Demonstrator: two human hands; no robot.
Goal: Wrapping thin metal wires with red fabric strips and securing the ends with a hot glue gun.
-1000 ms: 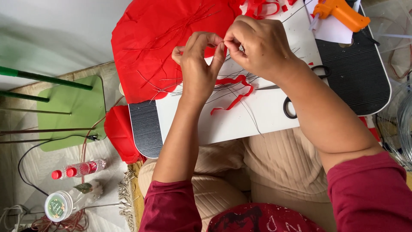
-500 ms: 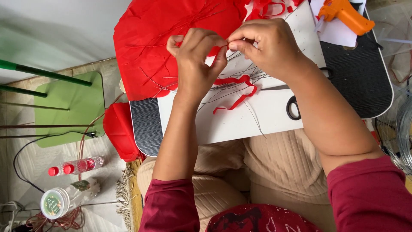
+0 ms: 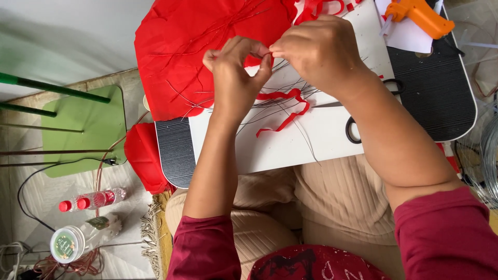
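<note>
My left hand (image 3: 236, 72) and my right hand (image 3: 316, 52) meet fingertip to fingertip above a white board (image 3: 290, 148) that lies across my lap. Both pinch the top end of a bundle of thin grey wires (image 3: 288, 97), which fan down over the board. Under the wires lies a wavy red strip (image 3: 282, 111). A large crumpled red sheet (image 3: 197, 57) covers the board's far left part, just behind my left hand. What exactly sits between the fingertips is hidden.
Black-handled scissors (image 3: 357, 129) lie beside my right forearm and an orange glue gun (image 3: 420, 15) sits at the board's far right. To the left are a green stool (image 3: 85, 129), small red-capped bottles (image 3: 91, 199), a green-lidded jar (image 3: 65, 243), copper wire (image 3: 72, 267) and a smaller red piece (image 3: 142, 155).
Both hands stay over the same spot on the board. The fingers have shifted a little along the wire ends, and the view has drifted slightly.
</note>
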